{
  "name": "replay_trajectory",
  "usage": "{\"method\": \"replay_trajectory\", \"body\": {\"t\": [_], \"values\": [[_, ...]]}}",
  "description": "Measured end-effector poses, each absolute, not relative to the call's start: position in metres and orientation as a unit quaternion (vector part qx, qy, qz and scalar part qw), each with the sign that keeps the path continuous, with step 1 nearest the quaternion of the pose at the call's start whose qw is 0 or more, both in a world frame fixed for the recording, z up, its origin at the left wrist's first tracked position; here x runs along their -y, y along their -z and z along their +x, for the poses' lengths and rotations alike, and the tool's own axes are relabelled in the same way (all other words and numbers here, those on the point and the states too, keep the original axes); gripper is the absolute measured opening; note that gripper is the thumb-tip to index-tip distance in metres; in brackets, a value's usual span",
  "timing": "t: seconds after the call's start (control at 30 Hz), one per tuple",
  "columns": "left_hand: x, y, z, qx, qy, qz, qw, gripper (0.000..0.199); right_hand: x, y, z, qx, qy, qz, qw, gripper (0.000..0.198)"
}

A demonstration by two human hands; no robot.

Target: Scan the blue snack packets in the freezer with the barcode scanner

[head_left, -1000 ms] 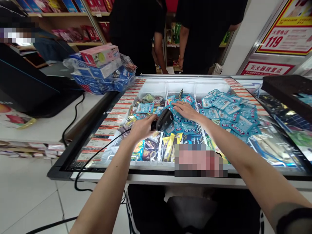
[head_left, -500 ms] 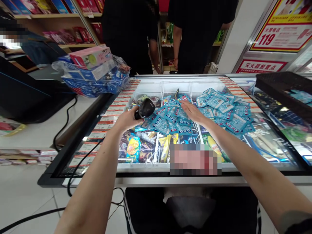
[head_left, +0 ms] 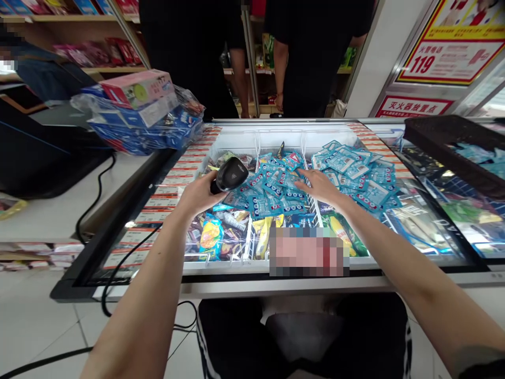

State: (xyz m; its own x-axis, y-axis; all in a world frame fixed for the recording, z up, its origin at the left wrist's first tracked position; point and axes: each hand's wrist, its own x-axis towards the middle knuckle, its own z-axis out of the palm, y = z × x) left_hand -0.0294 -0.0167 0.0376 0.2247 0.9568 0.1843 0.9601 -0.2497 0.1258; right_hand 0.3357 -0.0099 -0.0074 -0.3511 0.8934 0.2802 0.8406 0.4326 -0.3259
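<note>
My left hand (head_left: 197, 198) grips a black handheld barcode scanner (head_left: 232, 175) by its handle, and the scanner's head hangs over the left side of a loose pile of small blue packets (head_left: 272, 184). These lie on the glass top (head_left: 232, 138) of a chest freezer. At the right edge of that pile is my right hand (head_left: 320, 185), thumb and fingers apart, fingertips at a packet. I cannot make out any packet lifted in it. Beyond my right hand spreads a second pile of the same blue packets (head_left: 355, 171).
A plastic-wrapped stack of boxes (head_left: 142, 113) sits at the back left, beside a black machine (head_left: 43, 163). A dark brown basket (head_left: 445, 152) holding blue packets stands at right. The scanner's cable (head_left: 130, 258) hangs over the freezer's front edge. Two people in black (head_left: 189, 58) stand behind.
My right hand has drawn back slightly, from flat stretched fingers over the packets to bent fingers with the thumb apart. The scanner's head has turned a little. The whole view has shifted slightly.
</note>
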Motion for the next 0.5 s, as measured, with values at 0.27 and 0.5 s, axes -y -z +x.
{"method": "replay_trajectory", "body": {"t": [0.27, 0.5], "values": [[0.028, -0.059, 0.006, 0.562, 0.130, -0.814, 0.066, 0.039, 0.004, 0.019, 0.344, 0.765, -0.078, -0.569, 0.290, 0.077], [0.030, -0.052, 0.047, 0.572, 0.161, -0.801, 0.073, 0.040, 0.000, 0.029, 0.363, 0.658, -0.106, -0.614, 0.423, 0.056]]}}
